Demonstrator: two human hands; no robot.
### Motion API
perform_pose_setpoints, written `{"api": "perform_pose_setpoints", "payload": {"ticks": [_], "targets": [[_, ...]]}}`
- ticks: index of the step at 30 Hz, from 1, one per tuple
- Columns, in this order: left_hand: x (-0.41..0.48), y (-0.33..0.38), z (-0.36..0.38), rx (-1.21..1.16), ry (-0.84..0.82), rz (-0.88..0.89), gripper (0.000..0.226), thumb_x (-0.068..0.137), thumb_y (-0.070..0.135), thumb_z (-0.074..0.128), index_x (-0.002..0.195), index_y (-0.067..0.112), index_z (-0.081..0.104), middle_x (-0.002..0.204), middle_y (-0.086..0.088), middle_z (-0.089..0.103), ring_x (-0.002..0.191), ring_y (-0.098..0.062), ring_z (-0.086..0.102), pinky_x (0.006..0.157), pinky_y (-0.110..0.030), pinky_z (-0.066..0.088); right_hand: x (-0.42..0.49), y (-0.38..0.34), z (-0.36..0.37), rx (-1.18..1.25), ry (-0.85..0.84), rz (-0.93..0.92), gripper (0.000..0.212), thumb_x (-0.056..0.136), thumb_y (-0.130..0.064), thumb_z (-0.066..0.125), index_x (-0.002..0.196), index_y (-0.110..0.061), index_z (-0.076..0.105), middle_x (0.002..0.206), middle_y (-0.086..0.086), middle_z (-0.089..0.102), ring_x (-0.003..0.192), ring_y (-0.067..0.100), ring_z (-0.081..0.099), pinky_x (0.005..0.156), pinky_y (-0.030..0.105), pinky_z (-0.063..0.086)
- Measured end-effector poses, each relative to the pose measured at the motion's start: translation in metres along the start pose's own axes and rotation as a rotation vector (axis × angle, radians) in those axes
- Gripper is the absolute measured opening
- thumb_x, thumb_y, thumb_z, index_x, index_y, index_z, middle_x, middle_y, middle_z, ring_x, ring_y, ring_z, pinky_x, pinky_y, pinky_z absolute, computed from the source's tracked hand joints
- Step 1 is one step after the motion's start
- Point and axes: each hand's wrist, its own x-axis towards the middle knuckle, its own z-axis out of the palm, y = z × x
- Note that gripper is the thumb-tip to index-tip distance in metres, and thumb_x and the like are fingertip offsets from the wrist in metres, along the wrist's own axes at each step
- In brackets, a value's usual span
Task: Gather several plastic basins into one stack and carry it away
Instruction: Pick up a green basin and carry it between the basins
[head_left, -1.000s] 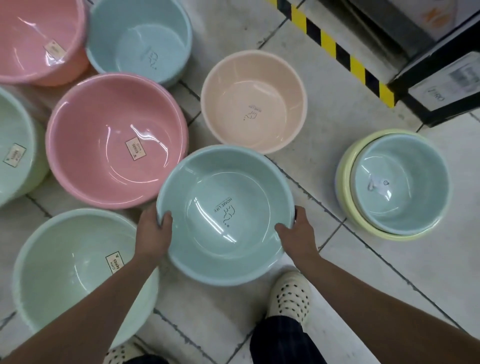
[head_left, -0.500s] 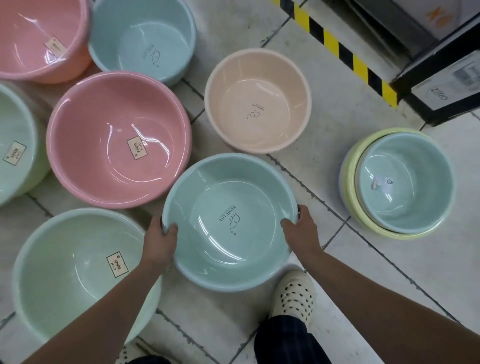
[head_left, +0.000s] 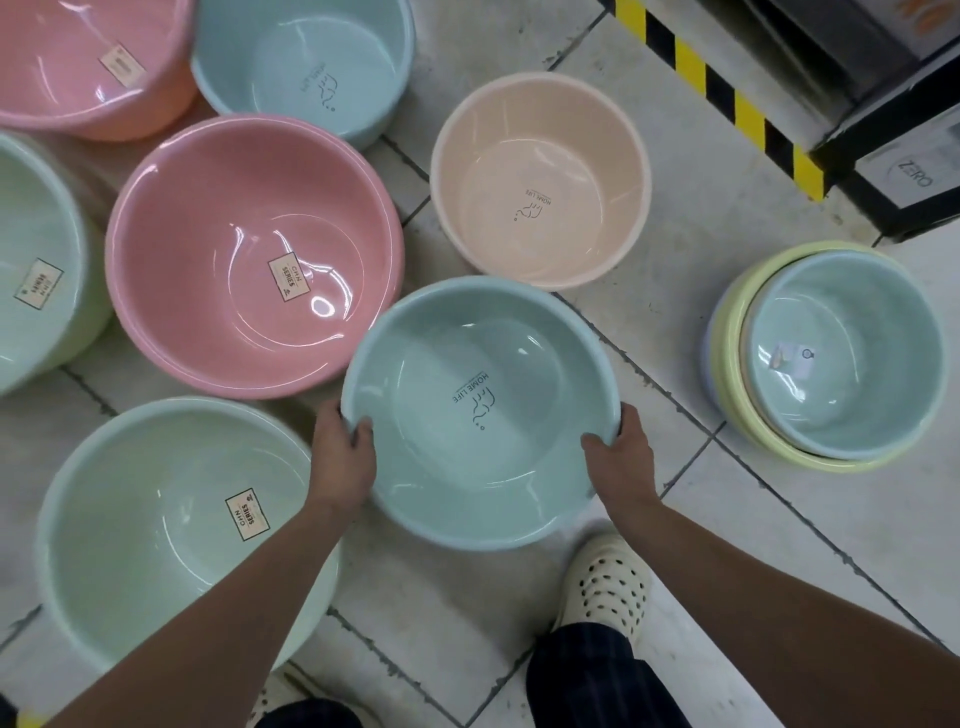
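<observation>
- Our left grip (head_left: 340, 457) curls over the near-left rim of a pale blue round plastic basin (head_left: 467, 415), thumb inside and fingers under the edge
- Our right grip (head_left: 621, 462) clasps the same basin at its near-right rim in the same way
- This basin sits between our arms over the white tiled floor (head_left: 753, 519); we cannot tell whether it is lifted clear of it
- Its far-left rim is just beside a large pink round plastic basin (head_left: 249, 249), and a beige round plastic basin (head_left: 540, 176) stands just beyond it
- To the right, well apart, a small blue-green plastic basin (head_left: 841, 353) is nested in a yellow-green plastic basin (head_left: 737, 405)
- A large mint green plastic basin (head_left: 156, 530) stands under our left forearm
- Our cream perforated shoe (head_left: 608, 582) is planted just behind the held basin
</observation>
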Motion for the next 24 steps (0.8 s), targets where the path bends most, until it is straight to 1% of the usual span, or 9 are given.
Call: {"api": "perform_pose_setpoints", "payload": {"ticks": [2,3,5,10,13,16,19,21,24], "targets": [[0.006,-0.005,-0.001,0.046,-0.044,0.000,0.030,0.099,0.007,0.051,0.128,0.006,0.048,0.108,-0.002,0.056,0.097,-0.020,0.055,0.082,-0.029,0.041,0.004,0.009,0.004,-0.063,-0.007,-0.010,0.041,0.090,-0.008,0.052,0.130,-0.018,0.050,0.096,0.000,0.060,0.085,0.022,0.057,0.064,0.027,0.042],[0.008,-0.008,0.000,0.073,-0.057,-0.003,0.029,0.098,0.006,0.052,0.126,0.005,0.049,0.107,-0.002,0.056,0.096,-0.020,0.055,0.081,-0.028,0.040,0.007,0.013,0.006,-0.089,-0.006,-0.011,0.042,0.091,-0.009,0.052,0.132,-0.017,0.050,0.099,0.001,0.059,0.088,0.023,0.056,0.070,0.027,0.042],[0.014,-0.013,0.004,0.101,-0.083,-0.024,0.027,0.097,0.007,0.052,0.124,0.005,0.051,0.106,-0.003,0.058,0.094,-0.021,0.056,0.081,-0.029,0.041,0.014,0.022,0.010,-0.119,-0.001,0.000,0.044,0.092,-0.009,0.052,0.135,-0.016,0.050,0.101,0.001,0.058,0.090,0.023,0.055,0.073,0.029,0.041],[0.028,-0.023,0.018,0.126,-0.092,-0.077,0.029,0.098,0.011,0.050,0.127,0.006,0.045,0.108,-0.006,0.058,0.093,-0.025,0.056,0.080,-0.031,0.042,0.031,0.035,0.020,-0.134,-0.001,0.001,0.045,0.091,-0.011,0.053,0.136,-0.016,0.050,0.101,0.000,0.059,0.090,0.022,0.055,0.075,0.027,0.040],[0.034,-0.026,0.023,0.131,-0.084,-0.069,0.027,0.098,0.012,0.050,0.123,0.004,0.044,0.107,-0.006,0.057,0.092,-0.026,0.056,0.079,-0.031,0.042,0.039,0.043,0.025,-0.139,0.002,-0.022,0.046,0.092,-0.014,0.053,0.138,-0.018,0.048,0.103,0.002,0.061,0.092,0.025,0.057,0.078,0.029,0.042],[0.037,-0.027,0.022,0.131,-0.098,-0.081,0.024,0.097,0.012,0.052,0.118,0.006,0.043,0.106,-0.006,0.058,0.091,-0.027,0.058,0.078,-0.031,0.042,0.040,0.046,0.024,-0.152,-0.024,-0.046,0.047,0.094,-0.016,0.053,0.140,-0.018,0.043,0.103,0.002,0.058,0.090,0.024,0.055,0.080,0.032,0.045],[0.033,-0.017,0.021,0.027,-0.056,-0.139,0.024,0.092,0.011,0.058,0.113,0.015,0.046,0.099,-0.003,0.060,0.090,-0.026,0.061,0.074,-0.030,0.045,0.040,0.039,0.012,-0.131,-0.073,-0.043,0.046,0.095,-0.014,0.053,0.139,-0.018,0.043,0.107,0.001,0.057,0.095,0.025,0.056,0.078,0.031,0.045],[0.024,-0.004,0.020,-0.024,-0.024,-0.147,0.030,0.090,0.012,0.059,0.118,0.015,0.049,0.097,-0.001,0.061,0.088,-0.025,0.062,0.073,-0.030,0.046,0.039,0.030,-0.002,-0.090,-0.106,-0.024,0.046,0.093,-0.013,0.053,0.138,-0.018,0.046,0.108,-0.001,0.057,0.099,0.024,0.058,0.077,0.029,0.044],[0.003,0.019,0.015,-0.083,-0.041,-0.111,0.036,0.089,0.009,0.056,0.124,0.021,0.057,0.101,0.000,0.068,0.088,-0.022,0.066,0.074,-0.031,0.050,0.032,0.012,-0.033,-0.026,-0.123,-0.043,0.051,0.089,-0.013,0.056,0.138,-0.024,0.049,0.112,-0.003,0.061,0.103,0.022,0.061,0.080,0.031,0.048]]}}
